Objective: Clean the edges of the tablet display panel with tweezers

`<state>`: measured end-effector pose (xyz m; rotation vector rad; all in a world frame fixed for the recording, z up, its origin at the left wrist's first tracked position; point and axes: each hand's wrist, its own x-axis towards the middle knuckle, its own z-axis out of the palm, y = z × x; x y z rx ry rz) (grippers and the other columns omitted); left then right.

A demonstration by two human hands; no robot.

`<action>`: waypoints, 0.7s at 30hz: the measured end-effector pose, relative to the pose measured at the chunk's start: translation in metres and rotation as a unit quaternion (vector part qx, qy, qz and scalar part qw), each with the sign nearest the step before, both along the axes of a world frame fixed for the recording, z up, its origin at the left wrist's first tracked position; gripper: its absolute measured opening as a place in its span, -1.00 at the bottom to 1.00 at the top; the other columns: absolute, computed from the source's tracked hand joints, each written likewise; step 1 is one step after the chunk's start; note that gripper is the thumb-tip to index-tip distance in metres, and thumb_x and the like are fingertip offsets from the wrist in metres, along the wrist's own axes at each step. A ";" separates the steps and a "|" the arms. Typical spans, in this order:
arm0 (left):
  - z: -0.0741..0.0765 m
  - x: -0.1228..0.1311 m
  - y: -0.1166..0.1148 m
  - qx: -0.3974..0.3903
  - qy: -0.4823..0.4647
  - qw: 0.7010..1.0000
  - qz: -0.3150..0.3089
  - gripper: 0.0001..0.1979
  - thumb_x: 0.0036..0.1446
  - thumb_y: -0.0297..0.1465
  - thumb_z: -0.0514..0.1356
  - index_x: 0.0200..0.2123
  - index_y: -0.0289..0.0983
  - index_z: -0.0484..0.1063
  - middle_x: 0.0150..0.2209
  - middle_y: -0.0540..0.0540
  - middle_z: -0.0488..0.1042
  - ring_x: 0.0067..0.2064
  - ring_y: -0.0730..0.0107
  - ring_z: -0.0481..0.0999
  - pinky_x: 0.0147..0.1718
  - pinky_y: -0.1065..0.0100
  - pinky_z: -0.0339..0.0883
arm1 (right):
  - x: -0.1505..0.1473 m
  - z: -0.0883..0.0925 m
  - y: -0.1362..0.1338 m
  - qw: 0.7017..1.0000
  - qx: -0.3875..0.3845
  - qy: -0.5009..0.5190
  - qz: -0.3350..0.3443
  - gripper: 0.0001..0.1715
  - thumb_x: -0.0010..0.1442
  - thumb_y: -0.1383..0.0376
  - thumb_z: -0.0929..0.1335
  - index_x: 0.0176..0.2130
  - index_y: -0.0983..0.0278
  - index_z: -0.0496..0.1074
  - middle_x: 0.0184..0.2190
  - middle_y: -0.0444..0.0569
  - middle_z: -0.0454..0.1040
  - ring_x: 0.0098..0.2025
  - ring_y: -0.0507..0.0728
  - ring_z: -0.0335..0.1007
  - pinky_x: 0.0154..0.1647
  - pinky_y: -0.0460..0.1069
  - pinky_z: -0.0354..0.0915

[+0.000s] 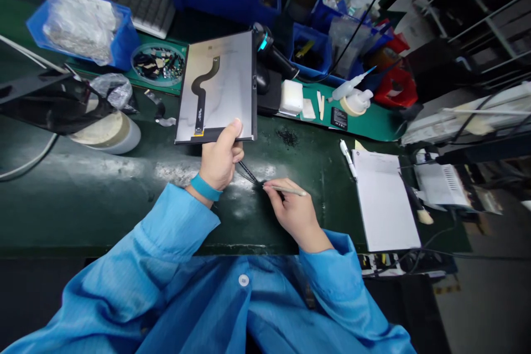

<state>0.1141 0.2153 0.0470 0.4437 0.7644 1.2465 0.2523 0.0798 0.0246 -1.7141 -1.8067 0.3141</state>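
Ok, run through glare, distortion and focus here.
Head view: wide-angle lens bows the shelving at right; head view: soft sheen on the grey panel in the left hand and on the worn mat; head view: right hand and its thin tool are sharp.

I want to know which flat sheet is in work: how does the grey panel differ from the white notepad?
The panel is grey with a black ribbon cable on it; the notepad is plain white. The panel is held up off the bench, the left hand gripping its lower edge; the notepad lies flat on the bench, untouched, right of the right hand, which pinches a thin tool. Both are flat rectangles.
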 end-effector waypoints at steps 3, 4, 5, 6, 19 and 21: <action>0.000 0.000 0.000 0.001 -0.001 1.000 -0.002 -0.60 -0.07 -0.27 0.47 -0.53 -0.27 0.27 -0.56 0.13 0.23 -0.65 0.70 0.02 -0.72 0.52 -0.11 | -0.003 0.004 0.001 0.999 -0.002 -0.031 0.011 -0.83 0.40 0.35 0.32 -0.18 0.26 0.54 -0.24 0.02 0.63 -0.20 0.16 0.59 -0.13 0.01 0.48; 0.000 0.000 0.000 0.001 -0.002 1.000 -0.003 -0.60 -0.07 -0.27 0.47 -0.53 -0.27 0.27 -0.56 0.13 0.23 -0.65 0.70 0.01 -0.72 0.52 -0.11 | -0.004 0.005 0.001 0.999 -0.002 -0.038 0.013 -0.83 0.40 0.35 0.32 -0.18 0.26 0.54 -0.23 0.02 0.63 -0.20 0.15 0.58 -0.13 0.00 0.48; 0.000 0.000 0.000 0.001 -0.003 1.000 -0.003 -0.60 -0.07 -0.27 0.47 -0.53 -0.27 0.27 -0.55 0.13 0.23 -0.65 0.71 0.01 -0.73 0.52 -0.12 | -0.005 0.005 0.001 0.999 -0.002 -0.042 0.014 -0.82 0.40 0.36 0.32 -0.18 0.26 0.54 -0.23 0.02 0.63 -0.20 0.15 0.58 -0.13 -0.01 0.48; 0.000 0.000 0.000 0.000 -0.004 1.000 -0.002 -0.60 -0.08 -0.27 0.47 -0.52 -0.27 0.28 -0.55 0.14 0.23 -0.65 0.71 0.00 -0.73 0.52 -0.12 | -0.005 0.005 0.001 0.999 -0.002 -0.045 0.015 -0.82 0.41 0.36 0.31 -0.18 0.26 0.54 -0.23 0.01 0.63 -0.20 0.15 0.58 -0.13 -0.01 0.48; 0.004 -0.002 0.003 -0.021 -0.049 0.999 -0.009 -0.54 -0.19 -0.25 0.50 -0.54 -0.28 0.25 -0.55 0.15 0.16 -0.65 0.76 0.00 -0.73 0.57 -0.14 | 0.008 -0.016 -0.013 0.980 -0.013 0.171 -0.100 -0.75 0.39 0.18 0.33 -0.25 0.23 0.55 -0.30 0.00 0.63 -0.27 0.16 0.60 -0.21 0.03 0.49; 0.005 -0.003 0.003 -0.021 -0.056 0.998 -0.006 -0.55 -0.18 -0.26 0.49 -0.54 -0.28 0.25 -0.55 0.15 0.16 -0.65 0.76 0.00 -0.73 0.57 -0.14 | 0.010 -0.018 -0.015 0.968 -0.012 0.213 -0.132 -0.69 0.42 0.16 0.28 -0.24 0.24 0.54 -0.31 0.00 0.62 -0.28 0.15 0.59 -0.20 0.04 0.48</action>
